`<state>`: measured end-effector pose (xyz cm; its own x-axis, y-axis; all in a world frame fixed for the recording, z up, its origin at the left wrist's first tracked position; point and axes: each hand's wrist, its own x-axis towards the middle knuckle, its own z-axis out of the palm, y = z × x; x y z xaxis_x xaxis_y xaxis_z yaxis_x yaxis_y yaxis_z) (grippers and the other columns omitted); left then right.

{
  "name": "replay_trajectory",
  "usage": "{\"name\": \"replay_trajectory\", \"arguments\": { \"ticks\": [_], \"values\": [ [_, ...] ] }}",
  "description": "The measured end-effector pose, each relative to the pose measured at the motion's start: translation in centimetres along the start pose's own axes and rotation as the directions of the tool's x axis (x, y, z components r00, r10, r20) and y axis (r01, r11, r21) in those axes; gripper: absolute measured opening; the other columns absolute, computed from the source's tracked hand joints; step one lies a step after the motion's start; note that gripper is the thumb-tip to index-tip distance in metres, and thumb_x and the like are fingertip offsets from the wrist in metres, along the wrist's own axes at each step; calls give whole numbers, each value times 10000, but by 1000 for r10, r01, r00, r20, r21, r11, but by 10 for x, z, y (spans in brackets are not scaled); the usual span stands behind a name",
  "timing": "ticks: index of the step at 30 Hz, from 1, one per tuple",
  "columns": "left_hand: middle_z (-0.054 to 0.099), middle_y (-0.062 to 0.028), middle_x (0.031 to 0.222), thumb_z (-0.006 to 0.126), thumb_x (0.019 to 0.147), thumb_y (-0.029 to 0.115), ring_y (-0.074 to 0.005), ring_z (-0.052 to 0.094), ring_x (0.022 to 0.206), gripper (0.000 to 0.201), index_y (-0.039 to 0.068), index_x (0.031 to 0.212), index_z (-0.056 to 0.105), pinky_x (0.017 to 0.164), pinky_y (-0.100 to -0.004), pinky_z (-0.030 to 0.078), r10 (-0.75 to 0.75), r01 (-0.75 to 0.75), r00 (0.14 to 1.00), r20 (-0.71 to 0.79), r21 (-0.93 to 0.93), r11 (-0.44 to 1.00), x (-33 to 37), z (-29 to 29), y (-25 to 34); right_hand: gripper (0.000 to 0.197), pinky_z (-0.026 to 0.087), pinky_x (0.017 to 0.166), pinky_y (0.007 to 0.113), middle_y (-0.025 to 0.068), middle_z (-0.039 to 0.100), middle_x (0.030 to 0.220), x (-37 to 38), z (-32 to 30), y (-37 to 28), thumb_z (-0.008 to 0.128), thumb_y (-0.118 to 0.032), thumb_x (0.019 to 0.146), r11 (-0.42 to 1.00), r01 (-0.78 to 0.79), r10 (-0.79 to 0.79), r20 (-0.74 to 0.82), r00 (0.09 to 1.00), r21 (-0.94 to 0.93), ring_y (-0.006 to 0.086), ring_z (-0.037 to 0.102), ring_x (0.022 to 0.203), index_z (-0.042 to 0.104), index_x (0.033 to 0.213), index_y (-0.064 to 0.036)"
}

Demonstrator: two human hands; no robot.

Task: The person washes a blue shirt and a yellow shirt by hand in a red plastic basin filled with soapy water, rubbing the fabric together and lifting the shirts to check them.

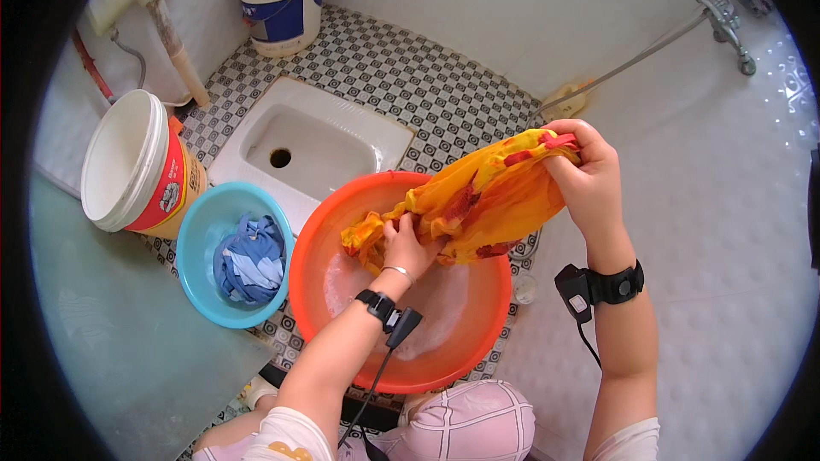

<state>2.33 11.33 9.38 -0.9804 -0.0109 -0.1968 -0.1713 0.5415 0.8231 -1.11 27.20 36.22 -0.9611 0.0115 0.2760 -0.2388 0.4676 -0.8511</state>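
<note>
A wet yellow-orange cloth with red patches (pixel 478 201) is stretched between my two hands above the orange basin (pixel 305 290). Its upper right end is pinched by my right hand (pixel 586 166), raised to the right beyond the basin's rim. Lower down, over the basin, my left hand (pixel 408 252) is closed around a bunched part of the same cloth. Pinkish, sudsy water (pixel 427 324) lies in the basin below. Whether the cloth is a garment, I cannot make out. Both wrists carry a black strapped device.
To the left, a light-blue basin (pixel 192 248) holds crumpled blue cloth (pixel 250 260). Behind it stands a white bucket (pixel 120 158) with a red and yellow label. A squat toilet (pixel 256 132) is set in the tiled floor. Another bucket (pixel 278 13) and a wall tap with a hose (pixel 726 30) are farther off.
</note>
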Motion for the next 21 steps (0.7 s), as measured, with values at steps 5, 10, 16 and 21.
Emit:
{"name": "replay_trajectory", "arguments": {
  "ticks": [5, 10, 16, 21],
  "values": [
    [627, -182, 977, 504, 914, 153, -276, 597, 922, 249, -11, 1073, 602, 848, -361, 477, -70, -37, 991, -115, -733, 679, 49, 1, -38, 196, 479, 684, 240, 34, 636, 796, 14, -22, -5, 623, -52, 765, 981, 32, -42, -51, 998, -190, 85, 576, 745, 628, 944, 28],
    [658, -134, 944, 412, 933, 112, -205, 612, 869, 268, -25, 1076, 593, 790, -313, 477, 59, -177, 948, -313, -364, 915, 50, -103, 9, 203, 475, 629, 251, 63, 644, 726, 13, -59, 35, 644, -93, 755, 937, -2, -38, -107, 994, -349, 91, 566, 664, 650, 914, 33],
    [574, -156, 787, 434, 909, 132, -231, 538, 744, 210, -39, 888, 553, 736, -346, 448, 274, -346, 895, -353, -158, 925, 60, -166, 29, 199, 455, 590, 260, 75, 634, 691, 6, -65, 71, 646, -131, 762, 947, -71, 36, -115, 993, -314, 96, 553, 637, 655, 880, 30],
    [507, -80, 678, 510, 905, 186, -151, 444, 643, 256, -27, 770, 556, 622, -325, 409, 301, -347, 929, -216, -226, 910, 49, -192, 46, 135, 431, 616, 254, 8, 544, 696, -11, -65, 98, 560, -107, 817, 990, -105, 97, -86, 992, -91, 92, 488, 656, 583, 891, 4]
  ]
}}
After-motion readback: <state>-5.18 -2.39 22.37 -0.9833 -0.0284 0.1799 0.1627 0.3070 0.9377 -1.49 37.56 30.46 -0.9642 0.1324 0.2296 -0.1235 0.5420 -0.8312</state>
